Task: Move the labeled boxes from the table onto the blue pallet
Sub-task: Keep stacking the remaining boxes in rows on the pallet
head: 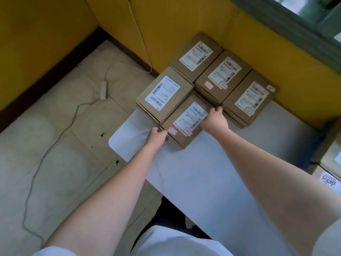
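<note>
From the head view I see five brown cardboard boxes with white printed labels clustered at the far end of the white tabletop (212, 182), close to the yellow wall (184, 19). I have both hands on the nearest labeled cardboard box (186, 121), which sits on the tabletop. My left hand (156, 134) grips its near-left corner, fingers curled around the edge. My right hand (215, 118) holds the opposite, far-right corner, fingers (218, 109) hooked over the far edge, clamped on the cardboard. Just left of it, touching, lies the left labeled box (164, 94), partly overhanging the tabletop's edge. Behind sit three more in a diagonal row: the far labeled box (196, 56), the middle labeled box (222, 74) and the right labeled box (251, 97), each pressed against its neighbour. At the right edge of the picture I make out more stacked cardboard boxes (330, 159), cut off by the frame. On the pale tiled floor (55, 145) to the left lies a white power strip (103, 90) with its grey cable (55, 143) trailing toward me.
</note>
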